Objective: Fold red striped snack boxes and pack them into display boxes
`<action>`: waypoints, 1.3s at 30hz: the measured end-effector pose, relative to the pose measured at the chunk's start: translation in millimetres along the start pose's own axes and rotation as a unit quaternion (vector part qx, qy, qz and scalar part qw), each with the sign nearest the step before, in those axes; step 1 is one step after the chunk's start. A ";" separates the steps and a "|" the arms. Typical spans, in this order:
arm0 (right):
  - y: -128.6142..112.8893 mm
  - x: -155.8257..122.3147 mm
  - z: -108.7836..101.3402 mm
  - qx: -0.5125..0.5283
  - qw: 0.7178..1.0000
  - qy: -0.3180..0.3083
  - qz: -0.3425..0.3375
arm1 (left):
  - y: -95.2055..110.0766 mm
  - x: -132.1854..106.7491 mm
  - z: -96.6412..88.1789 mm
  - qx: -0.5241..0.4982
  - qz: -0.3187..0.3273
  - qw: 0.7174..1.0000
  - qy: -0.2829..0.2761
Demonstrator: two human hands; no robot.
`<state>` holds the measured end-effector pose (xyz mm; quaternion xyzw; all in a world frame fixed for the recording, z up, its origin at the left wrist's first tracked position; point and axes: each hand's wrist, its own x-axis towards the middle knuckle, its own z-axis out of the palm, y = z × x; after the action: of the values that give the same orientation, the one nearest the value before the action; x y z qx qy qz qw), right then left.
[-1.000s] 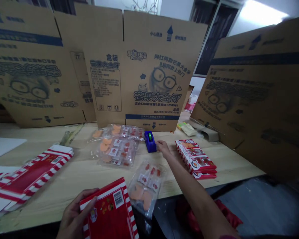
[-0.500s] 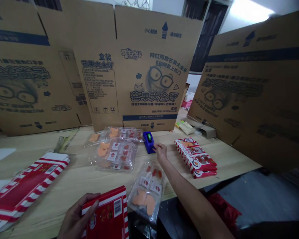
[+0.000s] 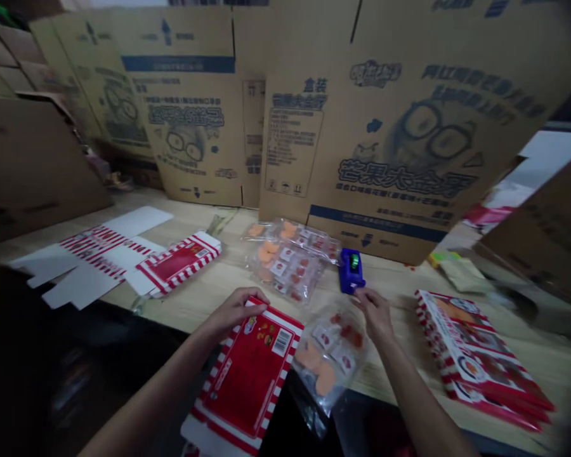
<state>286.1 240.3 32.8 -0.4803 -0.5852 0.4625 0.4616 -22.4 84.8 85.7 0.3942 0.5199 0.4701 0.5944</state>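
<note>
My left hand [image 3: 233, 311] grips the upper left edge of a red box [image 3: 250, 377] with striped borders and a barcode, tilted over the table's front edge. The box's near end has white flaps that look open. My right hand [image 3: 377, 312] is pinched at the front end of a blue tape dispenser [image 3: 351, 273] with a green roll; what lies between the fingertips is too small to make out. Between my arms, a clear tray pack [image 3: 330, 355] of orange and red sweets hangs partly over the table edge. More clear packs [image 3: 290, 257] lie behind it.
At the right lie stacked red-striped boxes [image 3: 480, 355]. Leftward are another red box [image 3: 178, 263] and flat white-and-red cartons [image 3: 99, 254]. Large cardboard boxes [image 3: 290, 171] wall off the back of the wooden table [image 3: 228, 219].
The view has swung left and come nearer. My left hand has raised the red box, so more of it shows. My right hand stays at the tape dispenser.
</note>
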 end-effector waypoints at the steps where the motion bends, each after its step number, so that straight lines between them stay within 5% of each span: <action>1: -12.2 -7.1 8.0 -0.002 0.998 -0.055 -0.008 | -0.8 2.0 0.5 -0.002 -0.010 1.000 -0.016; 3: -40.2 -24.4 28.6 -0.035 0.975 -0.218 -0.040 | -1.7 5.0 4.6 0.005 -0.026 0.998 -0.052; 6: -78.7 -46.6 61.2 -0.107 0.886 -0.429 -0.141 | -0.3 7.7 14.8 0.030 -0.022 0.994 -0.104; 9: -98.7 -61.8 79.1 -0.234 0.852 -0.410 -0.226 | 3.2 5.7 24.0 0.080 0.021 0.988 -0.127; 12: -102.1 -70.3 79.3 -0.325 0.832 -0.383 -0.235 | 7.4 -0.3 28.5 0.131 0.051 0.983 -0.122; 17: -93.5 -74.3 71.8 -0.297 0.864 -0.382 -0.138 | 20.0 -16.0 33.3 0.225 0.084 0.960 -0.143; 19: -85.8 -82.4 74.0 -0.223 0.874 -0.427 -0.063 | 26.3 -27.1 39.3 0.256 0.104 0.943 -0.183; 22: -68.8 -100.0 82.5 -0.068 0.803 -0.586 0.081 | 30.2 -44.5 44.5 0.256 0.100 0.927 -0.257; 24: -59.2 -107.6 83.7 0.032 0.768 -0.627 0.125 | 26.9 -50.5 38.6 0.231 0.070 0.931 -0.273; 26: -55.5 -107.9 74.4 0.091 0.806 -0.574 0.110 | 20.0 -51.0 23.3 0.174 0.042 0.964 -0.199; 28: -55.7 -99.0 56.2 0.107 0.873 -0.470 0.076 | 11.0 -48.8 -0.9 0.076 0.038 0.996 -0.014; 31: -50.4 -74.5 33.4 -0.006 0.934 -0.356 -0.027 | -6.8 -45.6 -43.6 -0.057 0.060 0.958 0.274; 33: -40.9 -62.4 32.4 -0.128 0.917 -0.357 -0.124 | -22.8 -43.6 -64.8 -0.096 0.073 0.921 0.370; 35: -29.3 -57.9 41.0 -0.224 0.870 -0.399 -0.186 | -41.6 -41.7 -74.4 -0.098 0.084 0.886 0.445; 39: -9.4 -56.5 57.3 -0.295 0.829 -0.427 -0.208 | -76.7 -44.3 -70.3 -0.055 0.085 0.832 0.545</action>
<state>234.8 177.8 28.2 -0.2153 -0.9184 0.3204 0.0872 -81.2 21.5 12.8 0.0832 0.6976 0.6849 0.1931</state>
